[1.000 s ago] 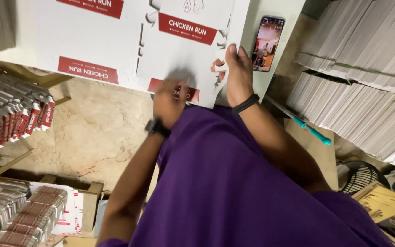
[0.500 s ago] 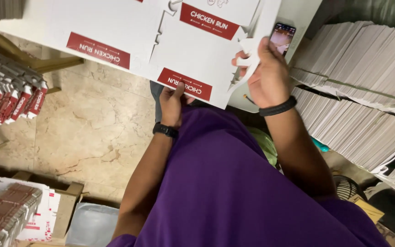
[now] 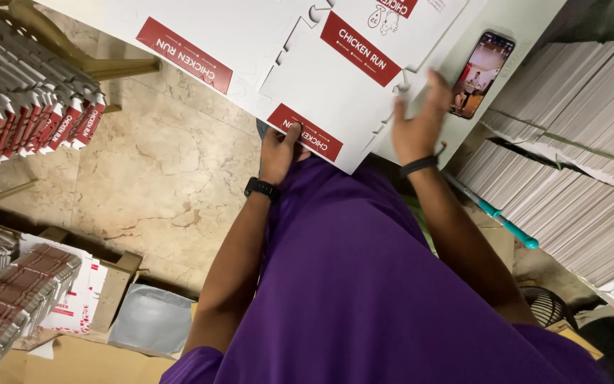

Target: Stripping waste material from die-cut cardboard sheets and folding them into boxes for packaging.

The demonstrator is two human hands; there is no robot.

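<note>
A flat white die-cut cardboard box blank (image 3: 321, 67) with red label panels lies on a white table top in front of me. My left hand (image 3: 278, 151) grips its near corner, thumb on the red panel, a black band on the wrist. My right hand (image 3: 417, 124) hovers at the blank's right edge, fingers spread and blurred, a black band on its wrist too. A second flat blank (image 3: 200, 39) lies to the left on the same surface.
A phone (image 3: 481, 75) with a lit screen lies right of the blank. Stacks of flat cardboard (image 3: 570, 163) fill the right side; folded red-and-white boxes (image 3: 33, 121) are stacked left. A teal-handled tool (image 3: 509, 224) lies by my right arm. Marble floor below.
My right hand has lifted off the blank's right edge and opened its fingers. My left hand keeps its grip on the near corner. The view has shifted slightly.
</note>
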